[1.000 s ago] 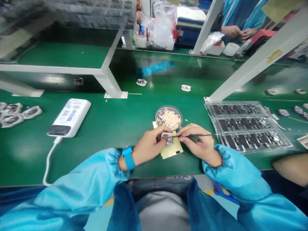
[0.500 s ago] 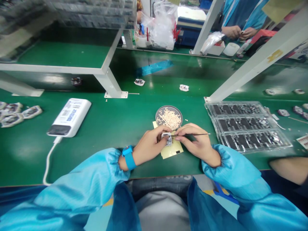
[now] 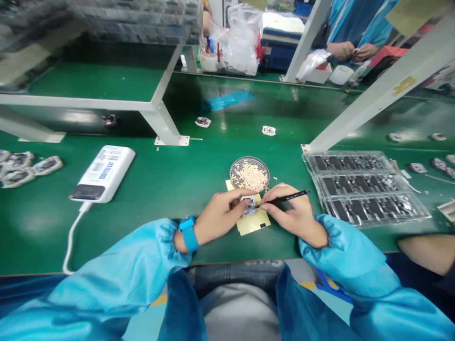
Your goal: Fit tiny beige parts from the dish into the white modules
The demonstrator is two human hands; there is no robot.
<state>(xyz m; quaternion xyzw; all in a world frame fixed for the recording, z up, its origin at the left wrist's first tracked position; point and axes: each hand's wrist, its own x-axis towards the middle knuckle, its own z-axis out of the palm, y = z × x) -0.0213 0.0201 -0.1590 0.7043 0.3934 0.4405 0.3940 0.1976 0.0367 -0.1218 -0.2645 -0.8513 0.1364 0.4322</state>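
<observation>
Head view: the left hand (image 3: 216, 215) rests on the green tabletop (image 3: 170, 189), and its fingers (image 3: 239, 203) pinch a small pale square part (image 3: 248, 205). The part sits over a yellow card (image 3: 254, 221) that lies flat near the front edge. A blue strap (image 3: 188, 232) circles the left wrist.

The right hand (image 3: 292, 214) is just beside it. Its thumb and forefinger press together on a thin black tool (image 3: 286, 198), which is held like a pen. The tool's tip reaches the part, and its back end angles up to the right.

Just behind the hands, a round mesh dish (image 3: 234, 179) of beige bits touches the card's far edge. To the right lies a clear tray (image 3: 359, 171) with three rows of dark pieces.

Well to the left, a white power bank (image 3: 103, 173) has a white cable (image 3: 73, 237) running off the front edge. More small parts (image 3: 21, 166) lie at the far left edge, and two more (image 3: 203, 122) are on the dark strip beyond.

Another person's forearm (image 3: 426, 251) rests at the lower right. Across the line, a co-worker's hands (image 3: 350, 49) are close together.
</observation>
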